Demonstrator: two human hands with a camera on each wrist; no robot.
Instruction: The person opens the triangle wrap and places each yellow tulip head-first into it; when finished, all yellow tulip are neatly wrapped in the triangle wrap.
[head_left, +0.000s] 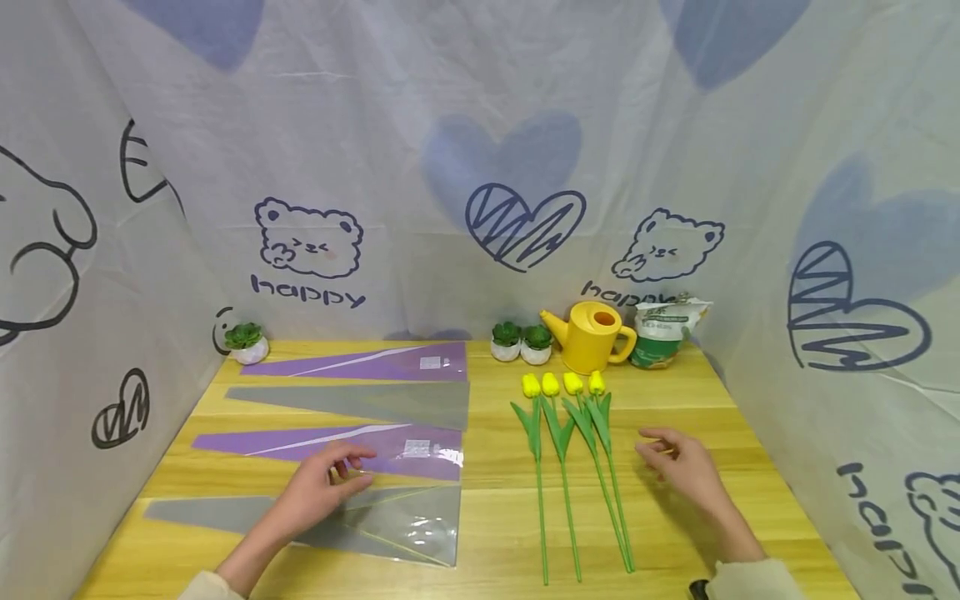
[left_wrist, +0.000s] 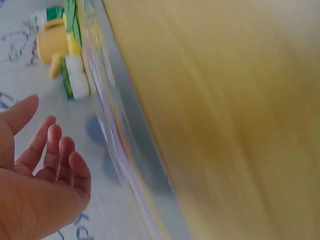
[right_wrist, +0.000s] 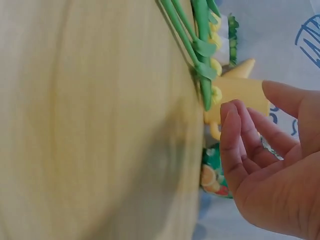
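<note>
Left hand [head_left: 318, 492] relaxed on clear wrapping sleeve [head_left: 390, 521], right hand [head_left: 686, 468] loose, empty (backdrop [head_left: 480, 125]: "happy").

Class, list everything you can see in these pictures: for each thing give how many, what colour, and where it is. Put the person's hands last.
wrapping sleeves: four, two purple and two grey, flat in a column on the left half of the table
tulips: four, yellow with green stems, side by side right of centre
watering can: one, yellow, at the back
small potted plants: three, green in white pots, two beside the can, one back left
bag: one, white and green, right of the can
table: one, light wood
left hand: on the nearest grey sleeve
right hand: fingers loosely curled, right of the tulips
</note>
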